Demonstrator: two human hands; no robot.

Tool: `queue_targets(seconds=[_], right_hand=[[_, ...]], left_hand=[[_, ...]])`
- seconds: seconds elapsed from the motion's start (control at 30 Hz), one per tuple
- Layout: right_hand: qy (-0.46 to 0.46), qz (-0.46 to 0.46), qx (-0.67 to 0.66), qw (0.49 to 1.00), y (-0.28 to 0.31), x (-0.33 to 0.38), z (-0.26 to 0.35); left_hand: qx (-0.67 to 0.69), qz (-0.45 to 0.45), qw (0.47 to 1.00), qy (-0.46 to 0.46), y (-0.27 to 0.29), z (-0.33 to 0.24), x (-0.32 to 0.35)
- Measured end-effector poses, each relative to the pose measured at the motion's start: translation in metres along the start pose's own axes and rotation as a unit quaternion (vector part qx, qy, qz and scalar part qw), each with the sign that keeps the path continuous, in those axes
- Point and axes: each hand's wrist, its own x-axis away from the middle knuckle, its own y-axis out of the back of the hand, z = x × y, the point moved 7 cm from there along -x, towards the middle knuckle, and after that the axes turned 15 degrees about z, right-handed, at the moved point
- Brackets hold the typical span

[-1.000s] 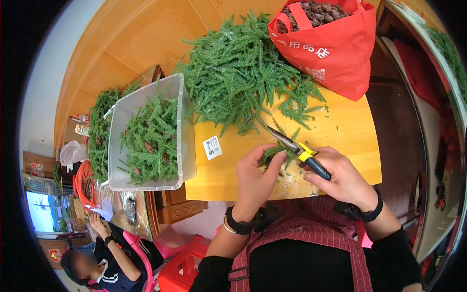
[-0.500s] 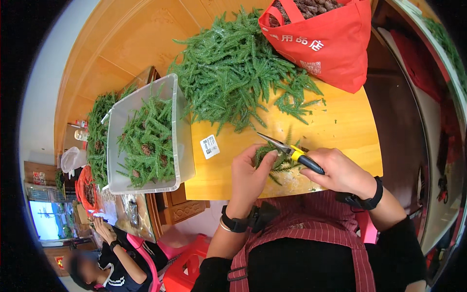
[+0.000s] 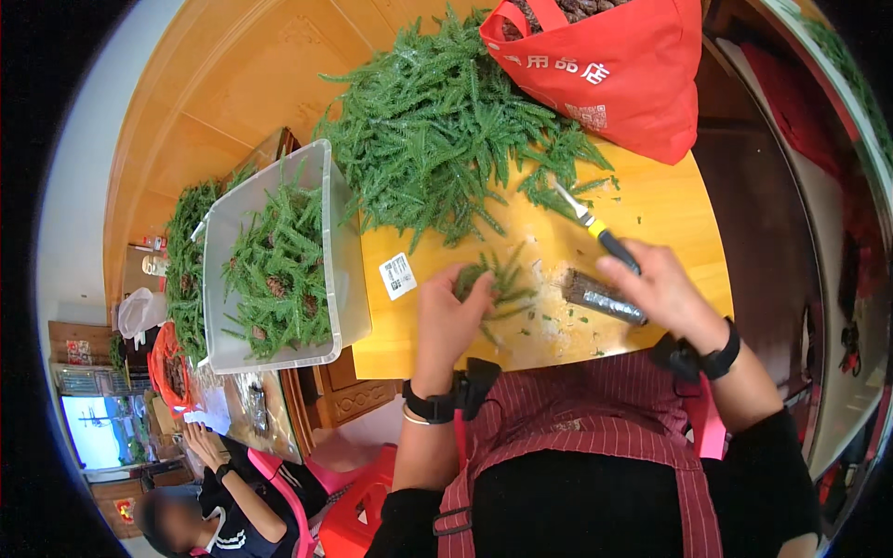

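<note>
My left hand (image 3: 445,314) is closed on a green pine sprig (image 3: 505,290), which fans out to the right of the fingers just above the table. Its stem end is hidden in the grip. In my right hand (image 3: 659,286) are long-nose pliers (image 3: 595,227) with black and yellow handles. Their jaws point up and left toward small green clippings, apart from the sprig. Below that hand lies a dark bundle of thin sticks or wires (image 3: 605,296) wrapped in clear plastic. Beyond both hands spreads a large heap of pine sprigs (image 3: 428,130).
A clear plastic bin (image 3: 350,316) holding sprigs and pine cones stands left. A red bag (image 3: 614,84) full of pine cones sits at the back right. A white label (image 3: 397,276) lies on the yellow table (image 3: 670,205). At lower left, another person (image 3: 214,507) sits by a second table.
My right hand and the pliers have moved right, away from the sprig, uncovering the wrapped bundle. My left hand has shifted slightly left and down with the sprig.
</note>
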Motion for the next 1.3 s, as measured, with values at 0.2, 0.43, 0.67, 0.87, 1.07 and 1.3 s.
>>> queue_targets(seconds=[0.2, 0.43, 0.67, 0.87, 1.07, 1.3], right_hand=[[0.002, -0.03, 0.237, 0.971, 0.022, 0.001, -0.017], [0.043, -0.043, 0.276, 0.959, 0.018, -0.002, -0.027], [0.063, -0.03, 0.277, 0.958, 0.026, 0.001, -0.016], [0.235, -0.223, 0.222, 0.92, 0.127, -0.003, 0.088], [0.153, -0.18, 0.399, 0.886, 0.239, -0.119, 0.123], [0.024, 0.221, 0.305, 0.926, 0.2, -0.227, 0.033]], left_hand=[[-0.285, -0.091, 0.954, -0.01, 0.031, -0.007, -0.009], [-0.369, -0.062, 0.891, -0.257, -0.043, -0.053, 0.005], [-0.314, 0.103, 0.927, -0.177, -0.076, -0.018, -0.025], [-0.17, 0.13, 0.975, -0.057, -0.056, 0.004, -0.023], [-0.058, 0.168, 0.984, -0.027, -0.052, 0.009, -0.027], [0.049, 0.104, 0.991, -0.069, -0.022, 0.002, -0.015]])
